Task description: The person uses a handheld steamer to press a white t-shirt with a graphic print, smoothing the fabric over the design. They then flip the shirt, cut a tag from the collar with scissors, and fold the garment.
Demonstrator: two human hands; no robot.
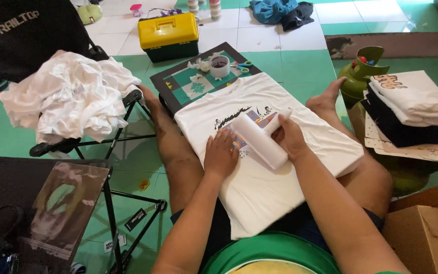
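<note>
While the person sits on the green floor (pixel 305 66) with legs stretched out, a white shirt (pixel 264 167) lies folded flat across the lap, its printed front facing up. Both hands work on it. Left hand (pixel 221 155) rests palm down with fingers spread on the shirt, just beside the print (pixel 239 119). Right hand (pixel 291 138) is closed around the handle of a white roller (pixel 257 139), which lies on the print, touching it.

Beyond the shirt's far edge sits a dark board (pixel 178 83) with green squares, carrying a tape roll (pixel 219 66) and scissors (pixel 243 66). Farther back stands a yellow box (pixel 168 35). At the left, a folding stand (pixel 128 137) bears a heap of white shirts (pixel 67 96). At the right, folded clothes (pixel 409 109) are stacked near a green gas canister (pixel 358 76).
</note>
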